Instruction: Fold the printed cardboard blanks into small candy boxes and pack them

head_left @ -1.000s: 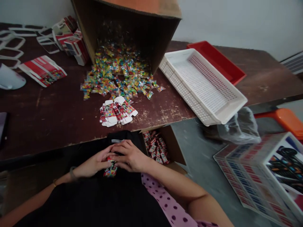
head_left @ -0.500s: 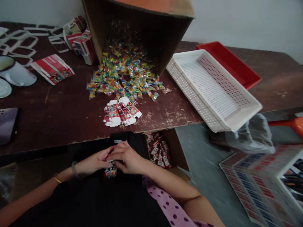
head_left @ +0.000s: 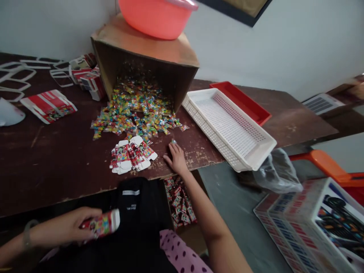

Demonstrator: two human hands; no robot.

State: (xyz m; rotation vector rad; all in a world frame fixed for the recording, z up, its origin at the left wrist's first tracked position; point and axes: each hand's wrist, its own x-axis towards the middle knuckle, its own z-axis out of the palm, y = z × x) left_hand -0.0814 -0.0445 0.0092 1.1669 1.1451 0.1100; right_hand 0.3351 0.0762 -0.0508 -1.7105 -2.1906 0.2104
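My left hand (head_left: 72,227) is wrapped round a small red printed box (head_left: 104,223) over my lap, one white end facing right. On the table's front part lies my right hand (head_left: 176,158), reaching forward with thumb and fingers apart. A small wrapped candy (head_left: 173,141) shows at its fingertips; whether they grip it I cannot tell. Left of that hand is a stack of flat red-and-white cartons (head_left: 131,153). Behind the cartons, wrapped colourful candies (head_left: 136,110) spill from a cardboard box (head_left: 102,72) lying on its side.
A white perforated tray (head_left: 196,113) and a red tray (head_left: 241,101) sit at the right. Below the table edge, an open box holds red packets (head_left: 179,204). A pink basin (head_left: 156,17) tops the cardboard box. Left are a large red-white carton (head_left: 49,106) and a white mug (head_left: 10,112).
My hands have parted. The left moved down and left with the small box, while the right went forward onto the table. The view has tilted up, showing the pink basin.
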